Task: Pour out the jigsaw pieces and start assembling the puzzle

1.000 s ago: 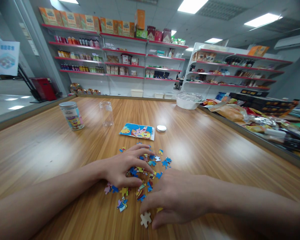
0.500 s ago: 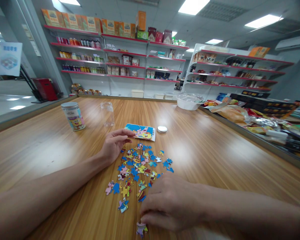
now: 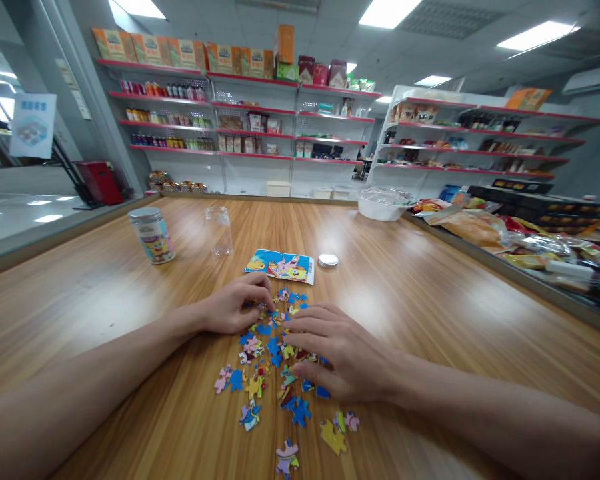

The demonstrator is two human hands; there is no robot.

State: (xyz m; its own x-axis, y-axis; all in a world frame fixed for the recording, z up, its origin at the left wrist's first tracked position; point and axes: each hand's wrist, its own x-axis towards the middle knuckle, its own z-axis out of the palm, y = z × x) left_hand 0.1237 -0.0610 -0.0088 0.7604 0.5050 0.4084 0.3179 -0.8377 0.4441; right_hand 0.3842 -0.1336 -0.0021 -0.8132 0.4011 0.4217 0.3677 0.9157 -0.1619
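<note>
Loose jigsaw puzzle pieces [image 3: 273, 350] in blue, yellow and pink lie in a heap on the wooden table. At the heap's upper left, my left hand [image 3: 235, 305] rests with bent fingers, its fingertips down among the pieces and a gap between thumb and forefinger. My right hand [image 3: 333, 350] lies over the heap's right side, palm down, fingers outstretched and apart, covering some pieces. A cartoon picture card [image 3: 283, 267] lies just beyond both hands. Nearest me is a single purple-and-pink puzzle piece [image 3: 287, 457], with a yellow puzzle piece [image 3: 334, 437] to its right.
A round silver lid [image 3: 329, 261] is beside the card. A lidded cartoon tin [image 3: 153, 237] and a clear jar [image 3: 219, 231] stand at the left. A white basin [image 3: 383, 203] sits at the far edge, with packaged snacks [image 3: 485, 230] to the right.
My left hand has come from the card's edge down onto the heap. My right hand has moved away from me and opened over the heap, uncovering blue, yellow and pink pieces near me.
</note>
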